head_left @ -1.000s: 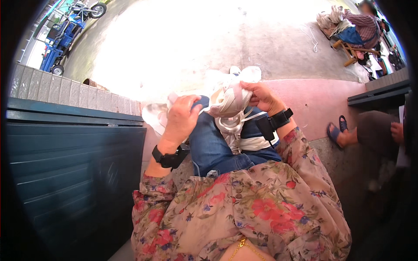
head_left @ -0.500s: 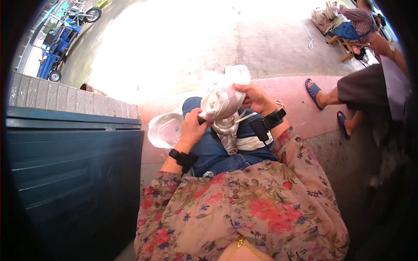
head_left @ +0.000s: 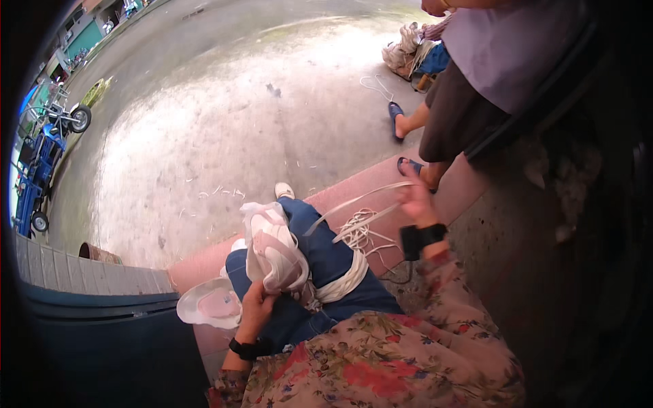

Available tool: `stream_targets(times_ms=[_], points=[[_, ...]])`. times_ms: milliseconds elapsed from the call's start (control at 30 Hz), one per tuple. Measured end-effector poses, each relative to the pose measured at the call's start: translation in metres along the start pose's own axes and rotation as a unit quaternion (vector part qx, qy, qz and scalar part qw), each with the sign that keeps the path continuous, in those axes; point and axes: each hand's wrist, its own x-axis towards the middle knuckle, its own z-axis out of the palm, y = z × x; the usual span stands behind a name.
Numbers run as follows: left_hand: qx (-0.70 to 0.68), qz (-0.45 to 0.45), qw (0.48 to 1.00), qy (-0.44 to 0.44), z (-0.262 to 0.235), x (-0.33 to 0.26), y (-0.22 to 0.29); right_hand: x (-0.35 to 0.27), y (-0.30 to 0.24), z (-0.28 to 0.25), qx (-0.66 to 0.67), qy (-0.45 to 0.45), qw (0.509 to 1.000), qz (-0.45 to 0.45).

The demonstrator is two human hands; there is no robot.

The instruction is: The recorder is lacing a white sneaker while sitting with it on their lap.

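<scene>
Head view: only this one camera shows the moment, looking down over a floral-patterned blouse (head_left: 381, 360) and blue denim trousers (head_left: 326, 258) of a seated person.
Left hand (head_left: 257, 302): it lies low on the lap, fingers closed around the underside of a white and pale pink chunky-soled trainer (head_left: 275, 251), holding it steady against the thigh; a black wristband (head_left: 243, 349) sits on the wrist.
Right hand (head_left: 413, 198): raised out to the side, fingers pinched together on a flat white lace (head_left: 354, 202) that runs taut from the shoe to the hand; a black wrist strap (head_left: 422, 239) is on this wrist.
Shoe position: the trainer rests on the bent knee, sole outward, touching the trousers.
Lace state: one length is drawn tight, while a loose white tangle of lace (head_left: 360, 234) lies on the pink concrete ledge (head_left: 381, 197) beside the leg, so a good part is judged not yet worked in.
Second shoe: a matching white trainer with pink lining (head_left: 209, 306) sits on the ledge near the left wrist, apart from both hands; no lace can be made out on it.
Progress: lacing of the held shoe looks under way, not finished; the second shoe appears untouched.
Surroundings: another person's legs in blue sandals (head_left: 408, 166) stand just beyond the right hand; a blue cart (head_left: 34, 163) stands far off on the grey pavement.
</scene>
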Motion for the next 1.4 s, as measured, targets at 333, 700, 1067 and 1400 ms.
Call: stream_targets(times_ms=[333,700,1067,1400], points=[[-0.103,-0.047,0.991,0.071,-0.007,0.007,-0.002,-0.078,0.158,0.003,-0.247,-0.130,0.892,0.357],[-0.014,-0.026,1.000,-0.009,-0.013,-0.015,-0.015,-0.018,0.268,-0.006,-0.295,-0.062,0.865,0.400],[0.401,0.112,0.906,-0.080,0.027,-0.001,0.006,-0.021,0.253,0.010,-0.180,-0.048,0.920,0.344],[0.467,0.068,0.880,-0.050,0.036,0.007,0.005,-0.023,0.256,-0.009,-0.198,-0.072,0.917,0.338]])
